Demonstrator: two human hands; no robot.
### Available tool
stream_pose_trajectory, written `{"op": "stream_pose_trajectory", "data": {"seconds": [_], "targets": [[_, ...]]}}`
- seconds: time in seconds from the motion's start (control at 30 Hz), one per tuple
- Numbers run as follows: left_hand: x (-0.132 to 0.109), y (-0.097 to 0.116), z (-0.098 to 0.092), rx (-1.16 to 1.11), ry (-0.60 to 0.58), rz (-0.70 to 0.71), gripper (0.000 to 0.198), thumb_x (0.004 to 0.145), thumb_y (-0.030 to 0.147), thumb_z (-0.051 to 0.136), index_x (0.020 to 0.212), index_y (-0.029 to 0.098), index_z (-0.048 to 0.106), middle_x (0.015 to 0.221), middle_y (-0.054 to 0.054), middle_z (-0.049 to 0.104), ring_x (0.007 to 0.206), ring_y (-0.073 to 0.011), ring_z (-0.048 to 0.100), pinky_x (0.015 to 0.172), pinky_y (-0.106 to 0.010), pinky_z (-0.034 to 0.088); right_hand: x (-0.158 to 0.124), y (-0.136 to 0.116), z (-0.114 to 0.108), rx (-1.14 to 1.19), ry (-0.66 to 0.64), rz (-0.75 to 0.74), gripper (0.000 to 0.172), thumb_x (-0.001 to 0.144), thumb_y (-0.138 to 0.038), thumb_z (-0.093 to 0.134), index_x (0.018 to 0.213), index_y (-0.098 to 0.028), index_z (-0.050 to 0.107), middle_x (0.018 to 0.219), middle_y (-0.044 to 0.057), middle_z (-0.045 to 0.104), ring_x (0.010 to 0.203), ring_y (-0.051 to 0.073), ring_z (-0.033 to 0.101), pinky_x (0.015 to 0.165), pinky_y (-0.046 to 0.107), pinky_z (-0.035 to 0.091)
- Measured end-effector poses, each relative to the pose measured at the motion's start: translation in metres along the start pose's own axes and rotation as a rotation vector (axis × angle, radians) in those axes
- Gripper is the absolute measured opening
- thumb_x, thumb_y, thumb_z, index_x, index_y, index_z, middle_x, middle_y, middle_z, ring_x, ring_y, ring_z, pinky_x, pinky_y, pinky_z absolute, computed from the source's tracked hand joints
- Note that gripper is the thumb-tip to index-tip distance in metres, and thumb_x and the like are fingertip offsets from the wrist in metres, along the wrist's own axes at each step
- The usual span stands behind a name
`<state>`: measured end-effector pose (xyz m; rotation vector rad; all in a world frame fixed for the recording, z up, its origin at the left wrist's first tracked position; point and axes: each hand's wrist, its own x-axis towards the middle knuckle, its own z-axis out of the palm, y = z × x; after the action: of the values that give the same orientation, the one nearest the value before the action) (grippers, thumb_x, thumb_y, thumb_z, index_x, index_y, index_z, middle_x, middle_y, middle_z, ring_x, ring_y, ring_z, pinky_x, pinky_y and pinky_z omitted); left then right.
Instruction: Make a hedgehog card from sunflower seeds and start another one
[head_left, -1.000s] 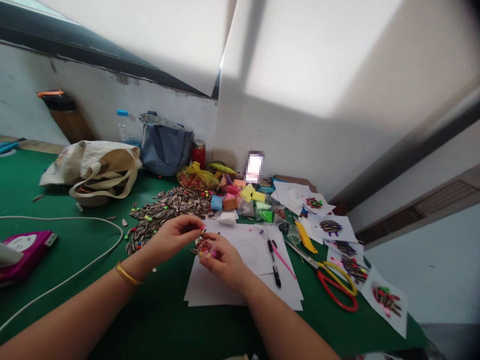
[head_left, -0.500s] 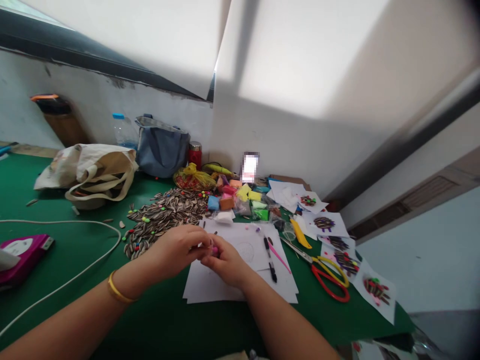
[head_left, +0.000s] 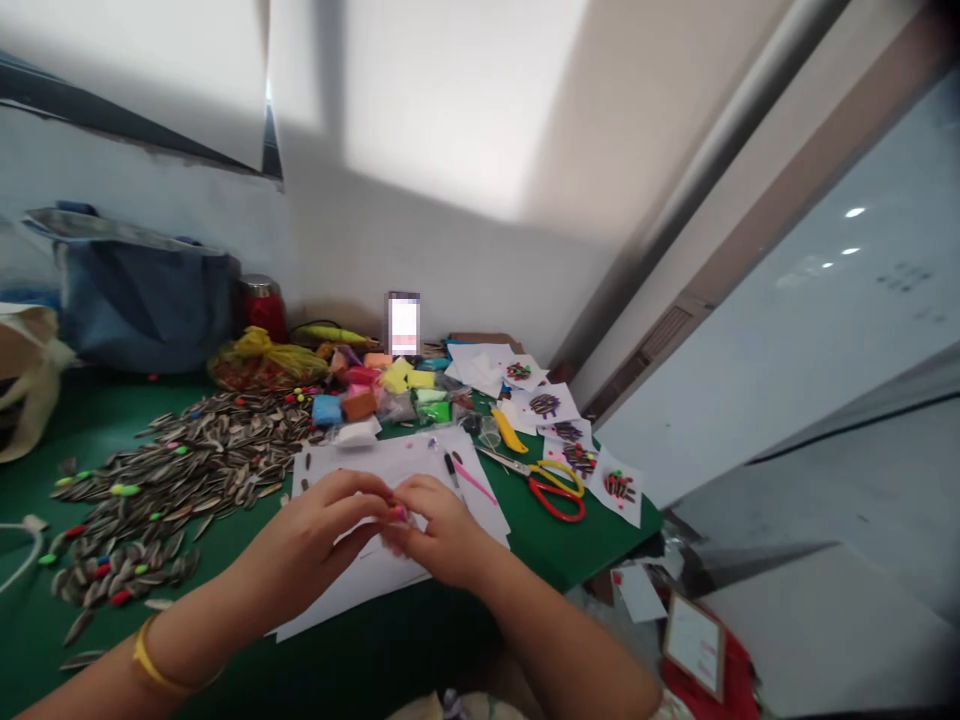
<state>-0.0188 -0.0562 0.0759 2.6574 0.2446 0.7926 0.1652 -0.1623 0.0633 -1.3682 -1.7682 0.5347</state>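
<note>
Over white paper sheets (head_left: 330,590), my left hand (head_left: 319,535) and my right hand (head_left: 444,528) meet fingertip to fingertip. A small pink lump of modelling clay (head_left: 400,513) shows between them, pinched by both hands and mostly covered by fingers. My left wrist wears a yellow bangle (head_left: 150,660). Partly behind my right hand, a black pen (head_left: 451,468) and a pink stick (head_left: 477,483) lie on the paper. Left of my left hand spreads a heap of striped sunflower seeds (head_left: 217,445) dotted with coloured ones.
Bagged clay blocks, among them a blue block (head_left: 326,410), sit behind the paper. Scissors (head_left: 555,490) and a yellow cutter (head_left: 508,430) lie to the right, beside several seed-picture cards (head_left: 619,490). A phone (head_left: 404,325) leans on the wall. A blue bag (head_left: 146,300) stands back left.
The camera view has turned right, so the table things appear shifted left and more floor shows on the right. Both hands remain together at the pink clay, with fingers slightly rearranged.
</note>
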Motion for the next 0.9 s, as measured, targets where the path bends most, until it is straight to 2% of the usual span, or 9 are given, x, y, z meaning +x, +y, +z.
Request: {"op": "stream_pose_trajectory", "data": {"seconds": [0.07,0.13,0.27,0.37,0.43,0.5,0.57,0.8,0.9], "targets": [[0.002,0.003,0.005,0.009,0.022,-0.014,0.023,0.093,0.025,0.053,0.114,0.025,0.063,0.119,-0.007,0.063,0.107,-0.0189,0.061,0.092,-0.030,0.051,-0.011,0.013,-0.018,-0.088,0.093,0.011,0.024,0.093,-0.035,0.057,0.112,-0.023,0.064,0.104,0.006,0.066,0.101,0.020,0.058,0.092,0.035,0.045],[0.002,0.002,0.006,0.021,0.026,-0.028,0.024,0.093,0.028,0.053,0.115,0.026,0.063,0.121,-0.007,0.062,0.108,-0.0192,0.062,0.092,-0.030,0.052,-0.025,0.034,-0.052,-0.233,0.302,0.120,0.029,0.094,-0.033,0.054,0.121,-0.023,0.060,0.110,0.007,0.066,0.101,0.021,0.059,0.091,0.036,0.046],[-0.006,-0.006,0.005,0.049,-0.019,-0.044,0.022,0.095,0.030,0.049,0.106,0.026,0.068,0.117,-0.007,0.065,0.104,-0.0194,0.064,0.087,-0.030,0.053,-0.063,0.084,-0.153,-0.667,0.695,0.415,0.032,0.094,-0.033,0.048,0.117,-0.017,0.062,0.111,0.012,0.065,0.102,0.025,0.057,0.093,0.040,0.044],[-0.015,-0.016,0.007,0.101,-0.075,-0.066,0.024,0.094,0.034,0.049,0.104,0.026,0.070,0.115,-0.008,0.067,0.101,-0.0213,0.065,0.085,-0.031,0.054,-0.096,0.115,-0.218,-0.955,0.746,0.659,0.040,0.088,-0.024,0.048,0.123,-0.012,0.060,0.121,0.017,0.062,0.113,0.029,0.054,0.100,0.042,0.040],[-0.021,-0.024,0.011,0.147,-0.128,-0.102,0.025,0.093,0.034,0.050,0.104,0.026,0.071,0.115,-0.008,0.067,0.101,-0.0230,0.065,0.086,-0.034,0.053,-0.110,0.128,-0.237,-1.011,0.704,0.776,0.051,0.081,-0.024,0.056,0.130,-0.010,0.056,0.128,0.019,0.058,0.118,0.030,0.052,0.101,0.042,0.039],[-0.027,-0.031,0.013,0.195,-0.178,-0.161,0.025,0.091,0.034,0.052,0.104,0.026,0.071,0.115,-0.008,0.068,0.102,-0.0249,0.065,0.089,-0.037,0.052,-0.113,0.135,-0.233,-1.012,0.682,0.730,0.049,0.082,-0.025,0.054,0.129,-0.009,0.056,0.130,0.019,0.057,0.121,0.030,0.050,0.104,0.043,0.039],[-0.032,-0.039,0.013,0.243,-0.203,-0.241,0.025,0.087,0.033,0.056,0.106,0.025,0.071,0.115,-0.008,0.068,0.104,-0.0268,0.064,0.093,-0.041,0.050,-0.103,0.135,-0.210,-0.952,0.646,0.587,0.044,0.084,-0.026,0.051,0.125,-0.011,0.059,0.126,0.018,0.060,0.120,0.029,0.051,0.105,0.044,0.038],[-0.052,-0.052,0.003,0.307,-0.235,-0.422,0.031,0.081,0.032,0.062,0.111,0.024,0.069,0.120,-0.008,0.066,0.110,-0.0287,0.061,0.097,-0.042,0.046,-0.038,0.088,-0.065,-0.533,0.164,0.158,0.027,0.090,-0.026,0.052,0.112,-0.022,0.068,0.121,0.008,0.065,0.115,0.023,0.057,0.103,0.040,0.043],[-0.058,-0.052,0.000,0.295,-0.204,-0.426,0.031,0.082,0.037,0.063,0.110,0.025,0.070,0.121,-0.008,0.066,0.112,-0.0294,0.059,0.098,-0.042,0.044,-0.020,0.069,-0.030,-0.534,0.032,0.084,0.025,0.089,-0.021,0.056,0.110,-0.022,0.069,0.115,0.007,0.066,0.111,0.022,0.057,0.100,0.036,0.044]]}}
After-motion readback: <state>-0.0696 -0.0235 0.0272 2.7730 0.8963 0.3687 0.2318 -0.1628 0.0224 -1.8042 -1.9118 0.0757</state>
